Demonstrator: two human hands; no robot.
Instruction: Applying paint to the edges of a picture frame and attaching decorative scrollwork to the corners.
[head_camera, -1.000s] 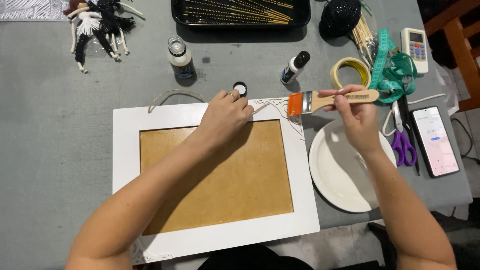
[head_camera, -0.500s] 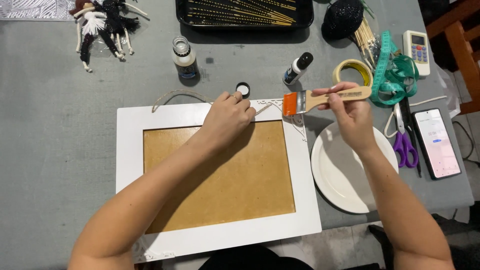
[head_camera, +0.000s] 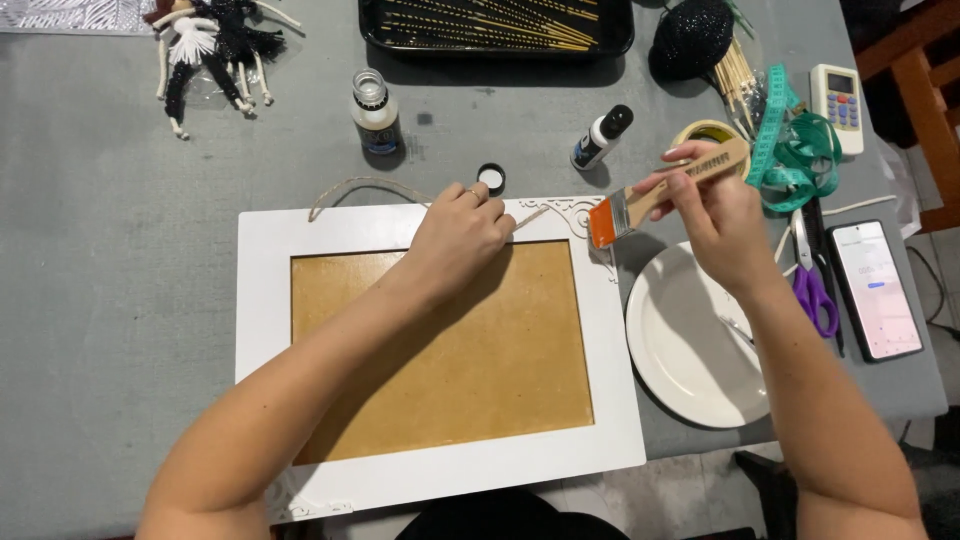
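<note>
While my left hand (head_camera: 462, 232) stays pressed, fingers curled, on the white frame's (head_camera: 430, 462) top edge on the table (head_camera: 120, 300), my right hand (head_camera: 722, 222), closed round the wooden brush (head_camera: 660, 190), has tilted it, bristles dipping toward the frame's corner. Beside it the white plate (head_camera: 690, 345) looks empty; the black tray (head_camera: 498, 25) holds thin sticks.

A grey desk (head_camera: 100, 250) fills nearly the whole view, evenly lit; a reddish wooden chair (head_camera: 925, 70) stands past its far right corner, pale mottled floor (head_camera: 660, 495) below its near edge
</note>
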